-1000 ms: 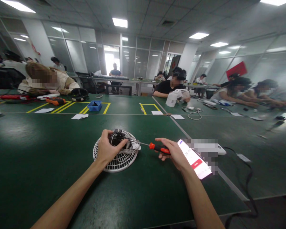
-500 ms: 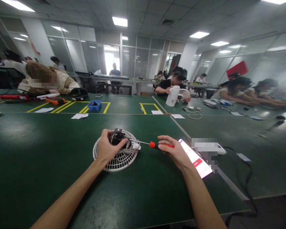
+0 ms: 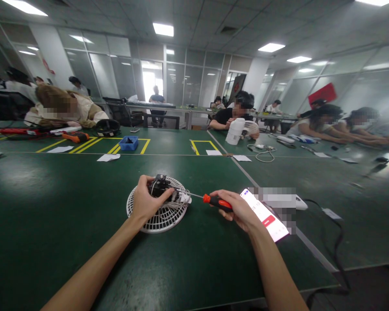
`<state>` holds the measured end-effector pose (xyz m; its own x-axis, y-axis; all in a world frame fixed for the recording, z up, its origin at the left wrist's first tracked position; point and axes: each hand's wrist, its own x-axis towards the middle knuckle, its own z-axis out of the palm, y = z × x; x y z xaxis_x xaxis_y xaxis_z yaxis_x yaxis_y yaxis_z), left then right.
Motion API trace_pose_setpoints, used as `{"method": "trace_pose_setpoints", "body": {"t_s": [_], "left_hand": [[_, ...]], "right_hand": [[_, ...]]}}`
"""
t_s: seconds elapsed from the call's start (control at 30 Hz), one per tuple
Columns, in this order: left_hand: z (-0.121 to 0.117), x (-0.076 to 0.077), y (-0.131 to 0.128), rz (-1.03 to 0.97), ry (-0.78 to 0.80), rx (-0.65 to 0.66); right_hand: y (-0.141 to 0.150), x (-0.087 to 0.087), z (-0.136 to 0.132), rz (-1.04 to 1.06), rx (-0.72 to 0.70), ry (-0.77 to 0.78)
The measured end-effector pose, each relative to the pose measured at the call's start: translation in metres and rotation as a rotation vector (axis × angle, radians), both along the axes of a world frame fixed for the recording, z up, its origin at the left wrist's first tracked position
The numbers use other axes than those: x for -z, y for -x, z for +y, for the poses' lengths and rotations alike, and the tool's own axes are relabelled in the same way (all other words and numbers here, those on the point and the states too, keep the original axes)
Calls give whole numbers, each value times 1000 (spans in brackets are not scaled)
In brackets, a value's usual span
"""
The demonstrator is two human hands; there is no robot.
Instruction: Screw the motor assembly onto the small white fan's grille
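A round white fan grille (image 3: 164, 222) lies on the green table, with a black fan motor (image 3: 160, 185) and some white wiring on top of it. My left hand (image 3: 146, 199) is closed around the motor, thumb along its near right side. In my right hand (image 3: 235, 206) is a screwdriver (image 3: 218, 202) with a red and black handle, its fingers wrapped round the grip. The metal shaft points left and its end reaches the motor; the very tip is hidden.
A lit phone (image 3: 266, 216) lies beside my right wrist, close to a white device with a black cable (image 3: 339, 237). Farther off stand a blue bin (image 3: 128, 143) and paper slips (image 3: 108, 158). Across the table a person (image 3: 228, 119) handles a white fan part (image 3: 235, 131).
My right fingers, lifted and spread around the handle before, have turned down and closed on it. The left hand and the motor have stayed in place.
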<state>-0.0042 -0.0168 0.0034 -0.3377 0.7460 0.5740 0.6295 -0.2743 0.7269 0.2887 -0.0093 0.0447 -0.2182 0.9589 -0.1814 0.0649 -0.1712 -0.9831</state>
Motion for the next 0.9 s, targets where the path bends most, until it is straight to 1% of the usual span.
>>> {"method": "trace_pose_setpoints", "body": {"t_s": [0.13,0.33,0.47,0.6,0.7,0.9], "left_hand": [[-1,-3,-1,-7,4,9],[-1,-3,-1,-4,15,11],[-1,-2,0,0,7,16],[-1,-3,0,-4,16,18],[-1,-3,1,-6,19,17],[0,0,0,-4,20,4]], "right_hand": [[0,-2,0,4,28,-49],[-2,2,5,111,54,-127],[-4,5,6,119,66,-143],[-5,4,4,128,56,-169],[-3,2,1,80,40,-146],[2,1,0,-49,8,14]]}}
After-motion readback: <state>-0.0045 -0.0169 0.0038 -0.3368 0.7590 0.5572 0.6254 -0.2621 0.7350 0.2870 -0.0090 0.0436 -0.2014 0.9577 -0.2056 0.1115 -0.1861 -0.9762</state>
